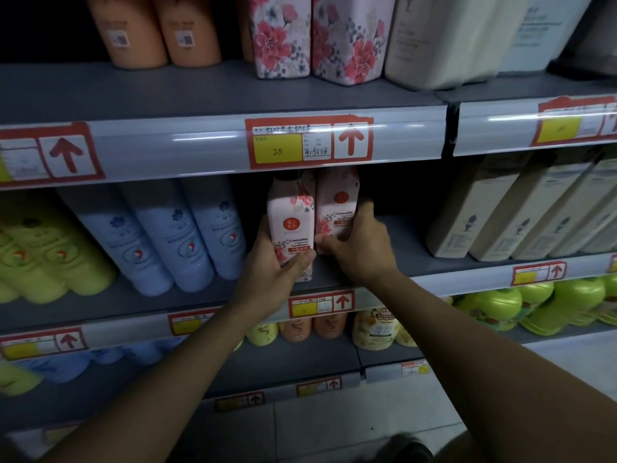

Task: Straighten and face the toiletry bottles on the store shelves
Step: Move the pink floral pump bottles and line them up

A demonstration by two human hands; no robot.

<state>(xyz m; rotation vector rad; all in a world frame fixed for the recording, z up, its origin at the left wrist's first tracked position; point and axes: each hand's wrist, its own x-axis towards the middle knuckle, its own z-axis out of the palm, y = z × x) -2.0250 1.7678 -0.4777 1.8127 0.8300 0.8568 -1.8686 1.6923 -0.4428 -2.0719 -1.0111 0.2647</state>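
Observation:
Two pink floral Camellia bottles stand side by side on the middle shelf [394, 262]. My left hand [270, 272] grips the left Camellia bottle [291, 218] low down, thumb across its front label. My right hand [359, 248] wraps the right Camellia bottle [337, 203] from its right side, fingers over its lower front. The left bottle sits a little nearer the shelf edge than the right one. Both labels face outward. Their caps are hidden behind the price rail above.
Light blue bottles [173, 235] lean left of my hands, yellow-green ones [40, 259] further left. Beige boxy bottles [494, 215] stand to the right. The upper shelf holds orange bottles [143, 31] and floral bottles [314, 38]. A price rail [310, 145] juts out overhead.

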